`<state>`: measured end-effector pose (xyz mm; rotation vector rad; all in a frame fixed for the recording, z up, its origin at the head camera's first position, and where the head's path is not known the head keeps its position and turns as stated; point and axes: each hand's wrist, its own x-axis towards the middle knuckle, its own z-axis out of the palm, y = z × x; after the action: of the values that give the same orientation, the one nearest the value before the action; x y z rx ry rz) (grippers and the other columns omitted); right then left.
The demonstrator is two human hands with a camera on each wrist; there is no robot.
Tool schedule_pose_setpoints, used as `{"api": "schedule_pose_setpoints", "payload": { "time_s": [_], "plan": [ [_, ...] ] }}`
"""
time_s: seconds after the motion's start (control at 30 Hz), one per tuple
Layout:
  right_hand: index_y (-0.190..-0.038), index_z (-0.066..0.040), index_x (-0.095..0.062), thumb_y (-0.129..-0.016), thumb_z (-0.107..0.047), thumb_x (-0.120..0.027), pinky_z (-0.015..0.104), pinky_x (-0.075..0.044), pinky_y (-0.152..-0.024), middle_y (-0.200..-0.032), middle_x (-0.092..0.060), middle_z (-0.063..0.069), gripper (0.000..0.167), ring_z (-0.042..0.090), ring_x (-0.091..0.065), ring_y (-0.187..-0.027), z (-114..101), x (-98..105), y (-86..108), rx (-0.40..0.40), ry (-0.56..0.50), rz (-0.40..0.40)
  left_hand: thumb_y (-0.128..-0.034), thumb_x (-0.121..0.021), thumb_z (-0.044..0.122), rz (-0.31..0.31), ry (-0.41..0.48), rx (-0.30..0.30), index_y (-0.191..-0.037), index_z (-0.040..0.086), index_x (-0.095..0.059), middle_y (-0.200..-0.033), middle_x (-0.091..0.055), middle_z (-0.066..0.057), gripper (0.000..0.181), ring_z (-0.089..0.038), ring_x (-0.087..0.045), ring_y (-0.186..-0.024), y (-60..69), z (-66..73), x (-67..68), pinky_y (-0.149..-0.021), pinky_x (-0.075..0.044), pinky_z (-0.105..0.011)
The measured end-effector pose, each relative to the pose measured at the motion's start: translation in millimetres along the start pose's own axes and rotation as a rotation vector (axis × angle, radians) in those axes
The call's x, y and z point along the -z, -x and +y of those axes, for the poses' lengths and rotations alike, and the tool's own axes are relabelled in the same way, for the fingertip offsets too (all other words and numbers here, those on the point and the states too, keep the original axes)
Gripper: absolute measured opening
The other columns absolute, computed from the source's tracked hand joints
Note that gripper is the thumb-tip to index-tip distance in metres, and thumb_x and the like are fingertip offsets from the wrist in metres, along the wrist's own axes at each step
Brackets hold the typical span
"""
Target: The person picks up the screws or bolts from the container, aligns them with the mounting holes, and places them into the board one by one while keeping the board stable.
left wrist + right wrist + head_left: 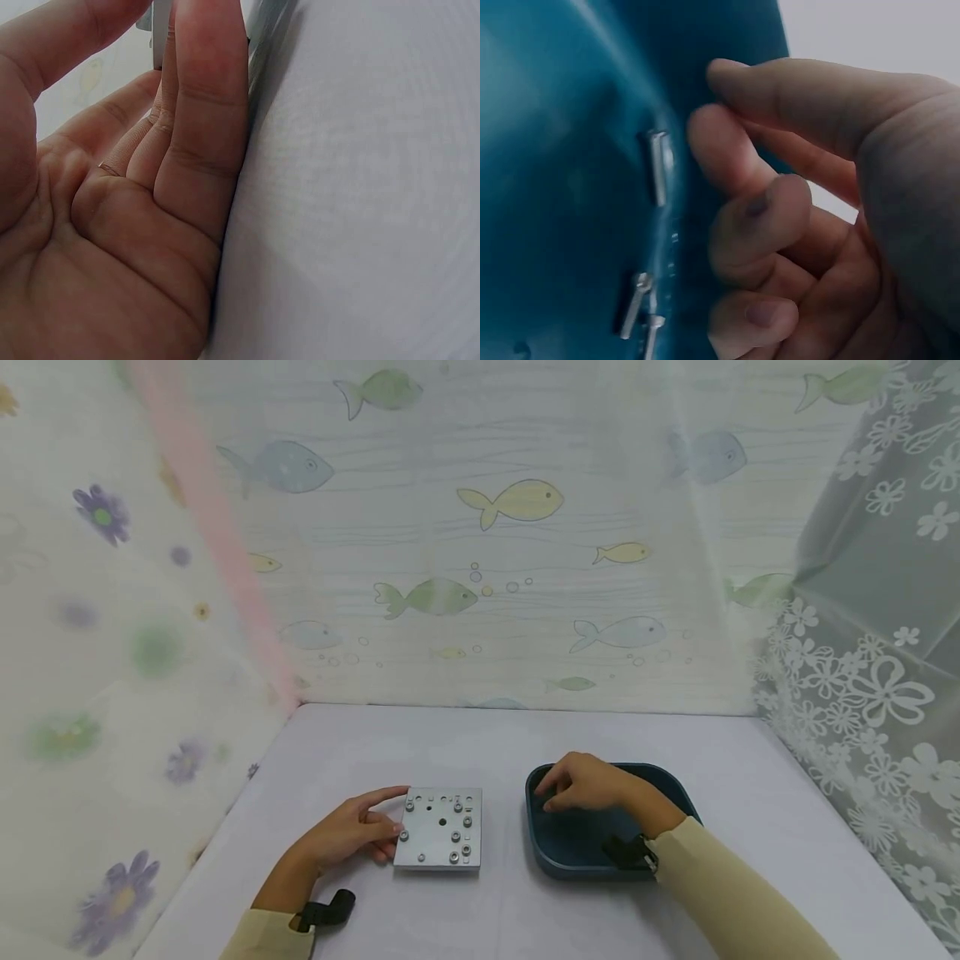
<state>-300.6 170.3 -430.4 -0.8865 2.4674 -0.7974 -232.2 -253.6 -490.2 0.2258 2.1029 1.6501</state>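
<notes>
A square metal plate point(433, 843) with several screws and holes lies on the white table. My left hand point(348, 837) grips its left side, the index fingertip at the upper left corner and the thumb at the left edge. In the left wrist view, the hand point(142, 202) lies against the table with a plate edge point(157, 37) by its fingers. My right hand point(592, 783) is inside a dark blue bin point(558, 868). Over the bin wall point(735, 30) in the right wrist view, this hand point(802, 195) has loosely bent fingers, nothing visible between them. Loose screws point(658, 169) lie beside it.
The bin stands to the right of the plate, with a strip of white table point(502, 835) between them. A fish-patterned curtain point(510, 643) hangs behind the table's back edge. Patterned sheets hang along the left and right sides.
</notes>
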Motion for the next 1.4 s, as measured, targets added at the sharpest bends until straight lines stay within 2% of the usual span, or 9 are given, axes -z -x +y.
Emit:
{"api": "schedule_pose_setpoints", "payload": {
  "time_s": [0.17,0.33,0.6,0.77,0.97,1.17,1.27,1.4],
  "plan": [
    [-0.109,-0.017,-0.081,-0.088,-0.016,-0.081,0.030,-0.056,-0.072,-0.085,-0.076,-0.009,0.021,0.008,-0.067,-0.079,7.1,-6.6,-5.0,-0.040,0.015,-0.041,-0.0943,-0.077,0.022,-0.013,0.013,-0.002,-0.160,0.016,-0.039,-0.088,-0.075,-0.013,0.076,-0.021,-0.071,-0.074,-1.5,-2.8,-0.7,-0.070,-0.063,-0.037],
    [-0.101,-0.020,-0.083,-0.085,-0.012,-0.083,0.036,-0.060,-0.079,-0.093,-0.077,-0.008,0.017,0.008,-0.069,-0.087,7.2,-12.5,-5.4,-0.105,0.033,-0.031,-0.0950,-0.076,0.020,-0.025,0.015,-0.009,-0.160,0.015,-0.038,-0.088,-0.075,-0.014,0.076,-0.020,-0.071,-0.073,-2.6,-5.6,-1.9,-0.070,-0.064,-0.037],
    [-0.095,-0.016,-0.081,-0.083,-0.010,-0.085,0.034,-0.060,-0.072,-0.085,-0.074,-0.007,0.015,0.011,-0.067,-0.079,2.2,-11.9,-3.9,-0.117,0.102,0.015,-0.0949,-0.076,0.021,-0.013,-0.001,-0.014,-0.160,0.015,-0.038,-0.088,-0.075,-0.013,0.076,-0.021,-0.072,-0.074,-3.3,-2.0,-2.3,-0.069,-0.064,-0.038],
    [-0.087,-0.017,-0.080,-0.082,-0.008,-0.085,0.035,-0.061,-0.072,-0.083,-0.074,-0.007,0.012,0.011,-0.067,-0.079,-0.5,-11.7,-3.0,-0.108,0.125,0.024,-0.0951,-0.076,0.021,-0.014,0.003,-0.016,-0.160,0.015,-0.038,-0.088,-0.075,-0.013,0.076,-0.020,-0.072,-0.073,-2.8,0.3,-2.6,-0.069,-0.064,-0.037],
    [-0.084,-0.018,-0.079,-0.083,-0.007,-0.084,0.033,-0.060,-0.073,-0.083,-0.073,-0.009,0.012,0.009,-0.066,-0.079,-1.3,-10.7,-4.4,-0.072,0.162,0.022,-0.0953,-0.076,0.020,-0.012,-0.003,-0.017,-0.160,0.015,-0.038,-0.088,-0.075,-0.013,0.075,-0.020,-0.071,-0.073,-1.7,-0.7,-2.1,-0.069,-0.064,-0.037],
    [-0.085,-0.020,-0.081,-0.088,-0.014,-0.082,0.028,-0.058,-0.072,-0.081,-0.071,-0.015,0.006,0.006,-0.065,-0.078,-3.0,-5.8,-5.2,-0.032,0.214,0.034,-0.0948,-0.077,0.021,-0.010,0.002,-0.016,-0.160,0.016,-0.039,-0.088,-0.075,-0.014,0.075,-0.021,-0.071,-0.073,-0.9,-0.6,-1.3,-0.070,-0.064,-0.037],
    [-0.087,-0.019,-0.081,-0.089,-0.020,-0.082,0.027,-0.058,-0.073,-0.082,-0.071,-0.016,0.002,0.004,-0.065,-0.078,-8.5,-2.7,-3.9,-0.033,0.242,0.054,-0.0947,-0.077,0.021,-0.012,0.014,-0.015,-0.160,0.016,-0.039,-0.088,-0.075,-0.014,0.076,-0.021,-0.071,-0.074,-1.2,-1.5,-0.5,-0.070,-0.064,-0.037],
    [-0.089,-0.020,-0.081,-0.091,-0.023,-0.080,0.027,-0.058,-0.073,-0.083,-0.071,-0.016,0.005,0.004,-0.064,-0.078,-16.7,1.8,-1.7,-0.045,0.269,0.089,-0.0943,-0.077,0.021,-0.010,0.022,-0.015,-0.160,0.016,-0.039,-0.088,-0.075,-0.014,0.076,-0.021,-0.071,-0.073,-1.4,-2.5,0.3,-0.070,-0.064,-0.038]
  ]
}}
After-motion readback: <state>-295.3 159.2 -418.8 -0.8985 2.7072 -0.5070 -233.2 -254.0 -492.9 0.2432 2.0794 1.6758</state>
